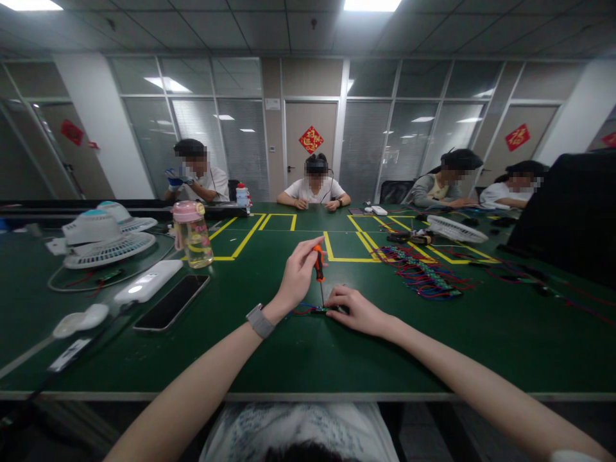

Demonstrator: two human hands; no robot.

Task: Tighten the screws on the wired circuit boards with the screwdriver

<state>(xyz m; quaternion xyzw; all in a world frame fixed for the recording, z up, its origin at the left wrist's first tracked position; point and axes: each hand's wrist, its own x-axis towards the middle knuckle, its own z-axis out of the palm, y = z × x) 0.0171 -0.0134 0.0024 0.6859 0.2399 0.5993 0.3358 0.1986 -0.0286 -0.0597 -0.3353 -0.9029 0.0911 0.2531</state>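
My left hand (299, 269) is closed round the orange and black handle of a screwdriver (318, 264). The screwdriver stands nearly upright, its thin shaft pointing down at a small green circuit board (318, 310) on the table. Red and blue wires (301, 309) run out from the board's left side. At the board's right end, my right hand (353, 310) has its fingers bent and pressed to it, holding it against the table. Whether the screwdriver tip sits in a screw is too small to tell.
Right of my hands lies a row of wired circuit boards (428, 273). On the left are a phone (173, 301), a white power strip (149, 281), a drink bottle (192, 237) and white fan parts (110, 240). Yellow tape (248, 236) marks the green table (308, 366). Several people sit across.
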